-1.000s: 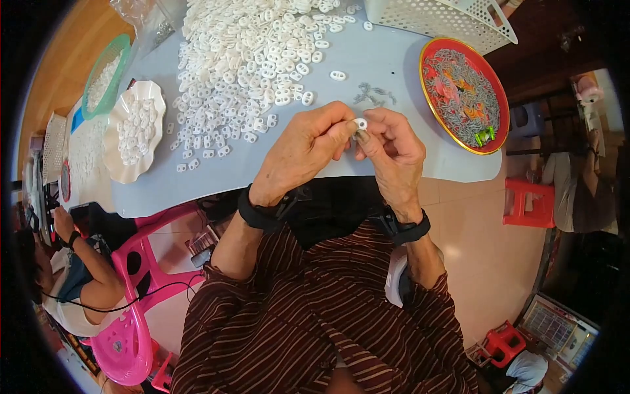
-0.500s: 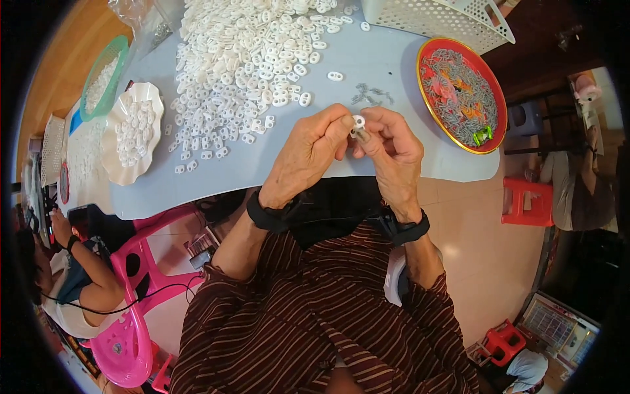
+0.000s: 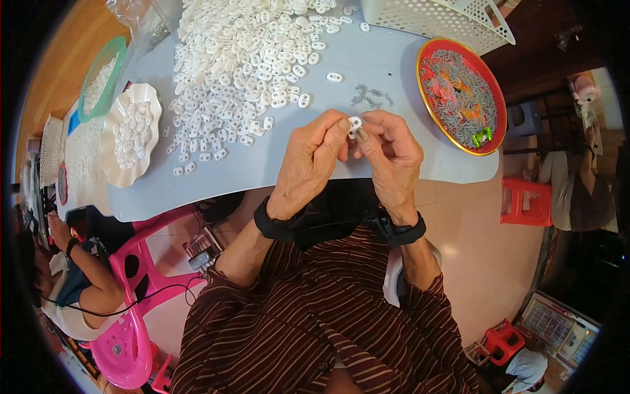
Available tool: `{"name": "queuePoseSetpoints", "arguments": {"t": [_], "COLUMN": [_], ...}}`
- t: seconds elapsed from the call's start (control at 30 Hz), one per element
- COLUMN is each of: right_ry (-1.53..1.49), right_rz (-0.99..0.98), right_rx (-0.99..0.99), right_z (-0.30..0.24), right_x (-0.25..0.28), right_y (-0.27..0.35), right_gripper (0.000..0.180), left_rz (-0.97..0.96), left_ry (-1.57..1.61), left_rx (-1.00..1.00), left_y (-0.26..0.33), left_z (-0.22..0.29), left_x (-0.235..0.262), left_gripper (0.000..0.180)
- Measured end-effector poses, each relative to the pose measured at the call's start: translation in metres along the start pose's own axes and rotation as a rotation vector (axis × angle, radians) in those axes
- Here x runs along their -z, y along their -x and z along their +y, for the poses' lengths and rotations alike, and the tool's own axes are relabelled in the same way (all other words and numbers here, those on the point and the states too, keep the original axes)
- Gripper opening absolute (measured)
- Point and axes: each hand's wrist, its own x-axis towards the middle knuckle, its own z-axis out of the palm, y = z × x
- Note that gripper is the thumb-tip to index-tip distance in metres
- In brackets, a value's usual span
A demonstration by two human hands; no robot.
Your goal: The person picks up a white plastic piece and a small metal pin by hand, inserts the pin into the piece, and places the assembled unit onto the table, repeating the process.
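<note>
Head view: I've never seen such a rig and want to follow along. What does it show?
No machine here, just bare hands: the person's left hand and right hand. A fisheye camera worn on their head looks down, so straight edges bend. On the pale table are a heap of white two-holed pieces, a few loose grey bits, a wavy-edged dish of white pieces and a red, gold-rimmed bowl of grey bits. The left hand pinches one white piece; the right hand touches it too, its grip unclear.

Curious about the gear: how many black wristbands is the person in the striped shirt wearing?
2: the left wristband behind the left hand and the right wristband behind the right hand. Sleeves could hide more.
</note>
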Motion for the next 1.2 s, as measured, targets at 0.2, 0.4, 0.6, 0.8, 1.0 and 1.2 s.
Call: {"name": "queuePoseSetpoints", "arguments": {"t": [0.2, 0.4, 0.6, 0.8, 1.0, 1.2], "right_ry": [-0.018, -0.037, 0.008, 0.184, 0.177, -0.041], "right_rz": [-0.025, -0.131, -0.131, -0.141, -0.152, -0.097], "right_rx": [0.007, -0.009, -0.009, 0.072, 0.104, -0.035], "right_z": [0.002, 0.002, 0.001, -0.008, -0.004, -0.005], "right_x": [0.002, 0.006, 0.004, 0.005, 0.009, 0.004], "right_y": [0.0, -0.002, -0.001, -0.004, -0.003, -0.002], "right_gripper": [0.021, 0.031, 0.032, 0.031, 0.03, 0.025], "left_rz": [-0.092, -0.142, -0.107, -0.162, -0.157, -0.081], "left_ry": [-0.048, -0.001, 0.016, -0.009, 0.004, -0.022], "left_rx": [0.018, 0.055, 0.05, 0.042, 0.045, -0.006], "left_y": [-0.005, -0.009, -0.009, -0.009, -0.007, -0.005], "left_z": [0.004, 0.001, -0.001, -0.004, -0.002, -0.002], "left_x": [0.008, 0.014, 0.012, 0.015, 0.012, 0.008], "left_gripper": [0.024, 0.023, 0.023, 0.024, 0.022, 0.019]}}
